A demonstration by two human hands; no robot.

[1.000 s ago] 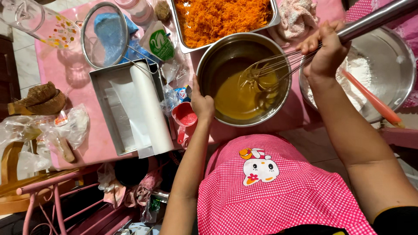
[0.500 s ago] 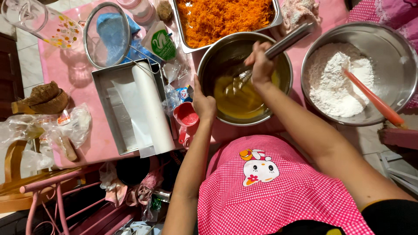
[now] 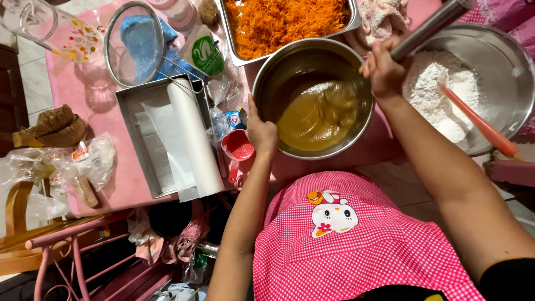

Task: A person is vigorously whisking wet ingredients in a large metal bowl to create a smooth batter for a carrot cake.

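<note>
The steel bowl (image 3: 312, 97) of brown batter (image 3: 317, 114) sits on the pink table (image 3: 111, 184), just ahead of the person's checked apron (image 3: 356, 245). The right hand (image 3: 383, 69) is over the bowl's right rim, fingers wrapped tight round the whisk handle (image 3: 432, 25), which slants up and away from the bowl; the wires are blurred in the batter. The left hand (image 3: 259, 131) rests against the bowl's left wall, fingers straight and together, holding nothing.

Right of the bowl stands a flour bowl (image 3: 501, 61) with an orange spatula (image 3: 479, 122) in it. Behind the bowl lies a tray of grated carrot (image 3: 290, 22). Left of the bowl, just beside the left hand, is a small red cup (image 3: 239, 147), then a square tin (image 3: 131, 122) holding a paper roll (image 3: 192, 139), with a sieve (image 3: 134, 42) behind it.
</note>
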